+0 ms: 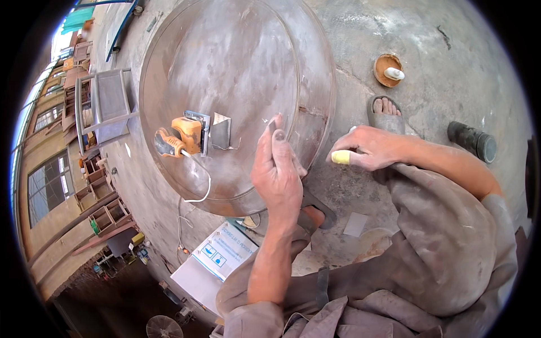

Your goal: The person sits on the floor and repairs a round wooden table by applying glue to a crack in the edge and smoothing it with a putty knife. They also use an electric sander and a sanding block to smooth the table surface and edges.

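Fingers (280, 147) on left hand (279, 173) and right hand (373, 147) bend; I can't tell their grip. Round counter (225, 62) looks heavy, stiff; hold its rim (330, 73).

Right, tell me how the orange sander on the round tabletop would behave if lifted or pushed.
The orange sander would probably feel heavy for its size, given its bulky build. Its white cord curves loosely, so it would likely trail and perhaps tug. Its flat, straight-edged base suggests sliding or tipping rather than rolling.
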The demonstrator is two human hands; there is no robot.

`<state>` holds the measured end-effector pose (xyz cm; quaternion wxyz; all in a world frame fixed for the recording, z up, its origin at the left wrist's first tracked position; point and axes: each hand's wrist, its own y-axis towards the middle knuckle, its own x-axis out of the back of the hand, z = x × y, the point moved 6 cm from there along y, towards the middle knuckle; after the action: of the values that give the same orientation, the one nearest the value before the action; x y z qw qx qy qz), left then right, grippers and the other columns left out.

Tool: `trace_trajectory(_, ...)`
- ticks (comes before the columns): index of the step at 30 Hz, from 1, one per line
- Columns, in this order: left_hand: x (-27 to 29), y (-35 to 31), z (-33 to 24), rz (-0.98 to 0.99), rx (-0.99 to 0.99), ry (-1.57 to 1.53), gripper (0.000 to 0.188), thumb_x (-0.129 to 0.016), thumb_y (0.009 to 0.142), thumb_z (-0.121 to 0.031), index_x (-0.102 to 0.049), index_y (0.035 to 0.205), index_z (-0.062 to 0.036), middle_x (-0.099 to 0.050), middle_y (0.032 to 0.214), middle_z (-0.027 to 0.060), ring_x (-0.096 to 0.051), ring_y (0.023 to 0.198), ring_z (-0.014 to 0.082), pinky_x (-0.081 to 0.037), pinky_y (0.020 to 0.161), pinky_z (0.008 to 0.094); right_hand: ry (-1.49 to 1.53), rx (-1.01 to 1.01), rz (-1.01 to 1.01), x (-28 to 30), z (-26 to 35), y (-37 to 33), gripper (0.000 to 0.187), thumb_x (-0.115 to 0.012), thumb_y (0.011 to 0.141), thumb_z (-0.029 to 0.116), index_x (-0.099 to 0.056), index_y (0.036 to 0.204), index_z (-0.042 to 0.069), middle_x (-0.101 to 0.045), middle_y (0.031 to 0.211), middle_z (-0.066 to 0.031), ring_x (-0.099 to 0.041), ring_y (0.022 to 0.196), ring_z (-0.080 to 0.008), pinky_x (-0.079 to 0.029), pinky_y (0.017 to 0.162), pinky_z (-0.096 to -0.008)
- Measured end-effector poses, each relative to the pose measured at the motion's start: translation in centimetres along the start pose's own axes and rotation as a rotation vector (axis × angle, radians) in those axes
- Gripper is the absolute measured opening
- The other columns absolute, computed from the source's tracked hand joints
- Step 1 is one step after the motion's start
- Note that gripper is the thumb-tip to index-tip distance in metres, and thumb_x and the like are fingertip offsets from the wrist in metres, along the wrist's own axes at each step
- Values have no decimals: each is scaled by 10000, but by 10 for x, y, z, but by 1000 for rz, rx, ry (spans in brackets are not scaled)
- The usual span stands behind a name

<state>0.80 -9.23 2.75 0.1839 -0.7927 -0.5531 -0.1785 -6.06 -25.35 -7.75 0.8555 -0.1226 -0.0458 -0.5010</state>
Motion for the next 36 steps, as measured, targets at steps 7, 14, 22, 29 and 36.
trace_trajectory(7,-29,-10,26,-6,-145,531,396,-635,1025,-49,-627,1416,12,-597,1018,158,-606,911,292,-516,804,403,-565,11,-406,-3,-135,-25,230,-637,965,214,-700,1092,33,-672,962,-165,-678,943,-373,-525,884,-462)
trace_trajectory(14,-37,-9,36,-153,-443,558,433,-750,872,64,-740,1276,-90,-613,1032,103,-607,906,269,-513,784,395,-546,-135,-444,-1,-139,-25,216,-628,969,191,-697,1104,38,-685,919,-194,-678,889,-403,-531,811,-495)
trace_trajectory(22,-42,-3,31,-127,-462,552,430,-739,835,88,-749,1234,-73,-626,1066,118,-630,964,295,-530,816,414,-517,-129,-473,0,-133,-23,207,-625,983,196,-701,1072,26,-685,918,-203,-676,889,-407,-535,801,-495)
trace_trajectory(29,-43,-8,33,-123,-455,590,415,-717,844,83,-743,1234,-56,-627,1104,130,-650,1015,319,-557,787,424,-543,-119,-475,-2,-137,-25,210,-622,989,194,-706,1067,19,-691,926,-197,-679,908,-403,-535,807,-484)
trace_trajectory(36,-46,-6,32,-119,-459,615,408,-715,842,76,-749,1221,-73,-630,1115,119,-661,1005,320,-562,792,423,-514,-111,-489,1,-133,-23,197,-632,979,189,-706,1053,22,-686,915,-197,-679,894,-404,-535,806,-478)
